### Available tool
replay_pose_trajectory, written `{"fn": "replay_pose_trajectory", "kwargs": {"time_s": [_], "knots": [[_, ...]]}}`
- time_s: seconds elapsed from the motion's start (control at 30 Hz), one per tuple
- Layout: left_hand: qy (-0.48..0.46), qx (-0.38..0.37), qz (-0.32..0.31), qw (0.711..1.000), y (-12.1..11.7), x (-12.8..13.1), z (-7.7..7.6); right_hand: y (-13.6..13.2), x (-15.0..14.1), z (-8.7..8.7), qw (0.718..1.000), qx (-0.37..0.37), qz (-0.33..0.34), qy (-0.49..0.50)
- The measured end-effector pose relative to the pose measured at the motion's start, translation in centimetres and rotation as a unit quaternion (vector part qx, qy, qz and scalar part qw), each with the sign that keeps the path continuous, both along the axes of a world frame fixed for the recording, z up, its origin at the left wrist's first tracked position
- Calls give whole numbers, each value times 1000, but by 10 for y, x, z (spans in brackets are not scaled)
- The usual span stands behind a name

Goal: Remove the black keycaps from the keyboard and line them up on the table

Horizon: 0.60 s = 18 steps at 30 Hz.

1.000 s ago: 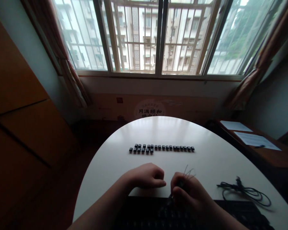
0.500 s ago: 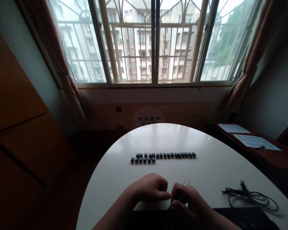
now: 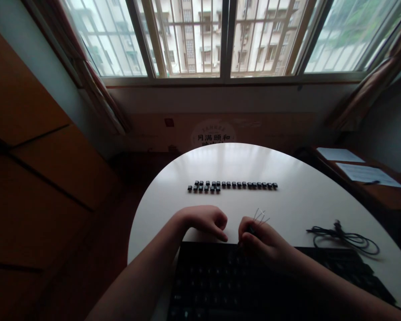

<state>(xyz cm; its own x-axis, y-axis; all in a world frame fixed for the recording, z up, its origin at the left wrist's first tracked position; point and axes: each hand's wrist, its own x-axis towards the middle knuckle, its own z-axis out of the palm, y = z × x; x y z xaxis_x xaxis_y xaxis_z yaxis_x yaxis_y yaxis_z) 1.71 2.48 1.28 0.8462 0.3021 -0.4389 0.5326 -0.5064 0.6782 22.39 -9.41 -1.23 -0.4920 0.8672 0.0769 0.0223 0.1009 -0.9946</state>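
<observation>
My right hand (image 3: 262, 238) is closed around a wire keycap puller (image 3: 261, 216); its thin wires stick up above the fist, and its lower part is hidden by the fingers. The hand is over the back edge of a black keyboard (image 3: 207, 272). To its left, my left hand (image 3: 209, 221) has its fingers curled in and its thumb pointing right, with nothing visible between thumb and forefinger. It rests near the keyboard's top edge, apart from the right hand. Beyond both hands, several black keycaps (image 3: 234, 184) stand in two rows, the front one shorter.
A loosely coiled black cable (image 3: 345, 238) lies on the white round table (image 3: 157, 214), right of the keyboard. Paper sheets (image 3: 370, 174) and a pen (image 3: 372, 182) are on a brown side table at the right. A window with curtains is behind.
The view has tilted down, bringing more of the keyboard into sight. My hands, nearly touching before, are farther apart, the left having drawn away. The keycap puller's wires show more clearly.
</observation>
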Motion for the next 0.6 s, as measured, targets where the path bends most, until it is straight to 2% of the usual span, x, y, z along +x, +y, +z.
{"fn": "replay_pose_trajectory", "kwargs": {"time_s": [0.2, 0.37, 0.6], "knots": [[36, -74, -24, 996, 4, -3, -6, -3, -2, 0, 998, -5, 23, -52], [52, -122, -8, 991, 3, -1, -8, -2, -4, 0, 995, 36, 19, -93], [42, -99, -6, 994, 0, 1, -6, -4, -6, 0, 991, 57, 28, -115]]}}
